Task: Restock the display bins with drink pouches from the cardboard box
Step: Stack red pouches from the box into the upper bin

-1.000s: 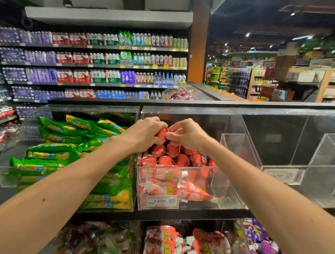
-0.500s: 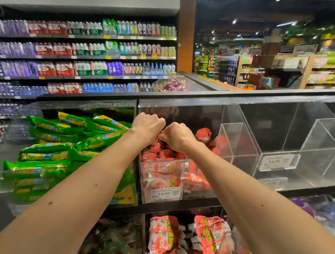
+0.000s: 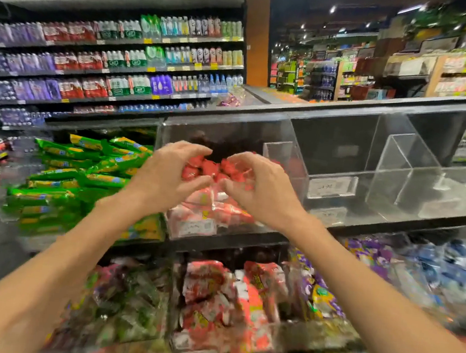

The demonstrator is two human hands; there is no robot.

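Red drink pouches (image 3: pixel 212 168) with red caps stand packed in a clear acrylic bin (image 3: pixel 220 233) on the upper display shelf. My left hand (image 3: pixel 166 175) and my right hand (image 3: pixel 259 187) hover side by side just in front of the pouch caps. Fingers and thumbs on both are spread and loosely curved, with nothing held in them. The picture is motion-blurred. No cardboard box is in view.
Green pouches (image 3: pixel 84 167) fill the bin to the left. Clear bins (image 3: pixel 397 175) to the right hold nothing. The lower shelf carries more red pouches (image 3: pixel 214 302), dark green packs (image 3: pixel 128 308) and purple packs (image 3: pixel 367 252). Bottled drinks line the far shelves (image 3: pixel 123 60).
Both hands were closed over the red pouch caps, pressing them into the bin. They have now opened and pulled back slightly. The camera has tilted down.
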